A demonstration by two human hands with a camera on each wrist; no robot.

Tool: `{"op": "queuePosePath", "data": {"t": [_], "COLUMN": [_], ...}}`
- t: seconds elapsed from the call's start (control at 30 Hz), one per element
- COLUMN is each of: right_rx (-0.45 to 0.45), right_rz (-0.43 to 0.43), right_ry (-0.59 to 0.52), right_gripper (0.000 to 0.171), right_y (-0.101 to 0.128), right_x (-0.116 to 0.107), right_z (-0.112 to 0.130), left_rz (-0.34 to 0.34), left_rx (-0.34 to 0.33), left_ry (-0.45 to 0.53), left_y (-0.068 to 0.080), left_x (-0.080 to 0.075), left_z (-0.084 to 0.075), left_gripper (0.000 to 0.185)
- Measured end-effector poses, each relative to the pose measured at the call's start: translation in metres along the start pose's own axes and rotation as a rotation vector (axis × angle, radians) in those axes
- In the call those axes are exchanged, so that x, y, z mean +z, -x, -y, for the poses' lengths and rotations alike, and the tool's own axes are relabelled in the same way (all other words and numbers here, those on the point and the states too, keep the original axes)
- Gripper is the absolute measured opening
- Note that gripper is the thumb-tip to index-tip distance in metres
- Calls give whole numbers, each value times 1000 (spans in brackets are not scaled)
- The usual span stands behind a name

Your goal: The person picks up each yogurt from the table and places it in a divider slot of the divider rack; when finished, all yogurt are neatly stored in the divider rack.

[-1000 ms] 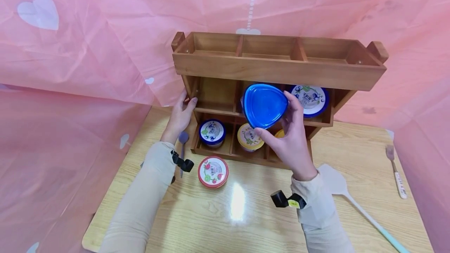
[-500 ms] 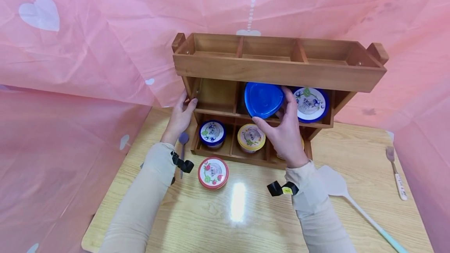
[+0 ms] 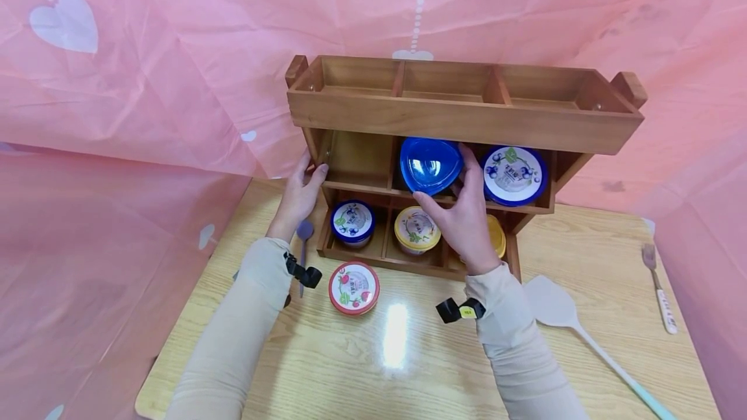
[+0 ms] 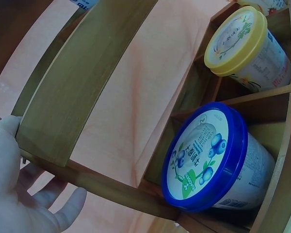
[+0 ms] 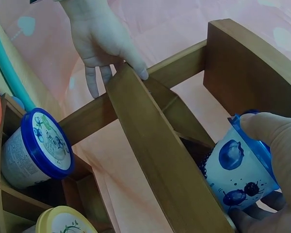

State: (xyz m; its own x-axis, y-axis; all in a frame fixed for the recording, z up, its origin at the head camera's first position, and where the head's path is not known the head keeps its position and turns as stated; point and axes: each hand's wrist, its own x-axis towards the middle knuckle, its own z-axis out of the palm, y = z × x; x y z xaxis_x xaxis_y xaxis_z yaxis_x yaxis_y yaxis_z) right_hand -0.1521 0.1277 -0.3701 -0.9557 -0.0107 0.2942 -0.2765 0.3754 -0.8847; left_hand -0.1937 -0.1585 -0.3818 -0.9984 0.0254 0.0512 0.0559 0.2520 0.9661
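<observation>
Right hand (image 3: 467, 219): fingers and thumb curled round a blue-lidded cup (image 3: 430, 165), thumb under its lower edge, fingers along its right side; the grip seems meant to steer the cup lid-outward into the rack.
Cup's place: in the mouth of the middle compartment of the middle tier of the wooden rack (image 3: 461, 118), partly under the top tray; the right wrist view shows its printed body (image 5: 237, 172) tilted, base pointing inward.
Left hand (image 3: 299, 192): spread against the rack's left upright, fingers straight, thumb on the front edge; it clasps nothing and looks to be bracing the rack so it does not slide.
Arm pose: both forearms reach forward over the tabletop (image 3: 408, 355), the right wrist bent upward to the shelf, the left lower and out to the side.
Right of the right hand: a round blueberry tub (image 3: 513, 175) in the next compartment.
Below the right hand: a yellow-lidded tub (image 3: 417, 228), with a small blue-lidded tub (image 3: 353, 220) to its left.
Near the left forearm: a red-lidded tub (image 3: 353, 286) on the tabletop.
Right of the right forearm: a white spatula (image 3: 554, 306), with a fork (image 3: 656, 284) farther out.
</observation>
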Motion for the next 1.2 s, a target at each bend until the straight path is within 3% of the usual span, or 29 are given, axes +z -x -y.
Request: {"op": "queuePosePath", "data": {"t": [0.23,0.57,0.8,1.2], "right_rx": [3,-65,-83,-140], "right_rz": [9,-7,-13,62], "right_ry": [-3,75,81,103], "right_gripper": [100,100,101,107], "right_y": [2,11,29,69], "right_x": [2,1,-6,-5], "right_z": [5,4,13,26], "left_rz": [-7,-6,-7,-2], "left_rx": [5,1,10,-2], "left_ry": [2,-10,-12,-7], "left_y": [0,0,0,0], "left_x": [1,0,0,0], "left_z": [1,0,1,2], "left_gripper": [58,58,57,58]}}
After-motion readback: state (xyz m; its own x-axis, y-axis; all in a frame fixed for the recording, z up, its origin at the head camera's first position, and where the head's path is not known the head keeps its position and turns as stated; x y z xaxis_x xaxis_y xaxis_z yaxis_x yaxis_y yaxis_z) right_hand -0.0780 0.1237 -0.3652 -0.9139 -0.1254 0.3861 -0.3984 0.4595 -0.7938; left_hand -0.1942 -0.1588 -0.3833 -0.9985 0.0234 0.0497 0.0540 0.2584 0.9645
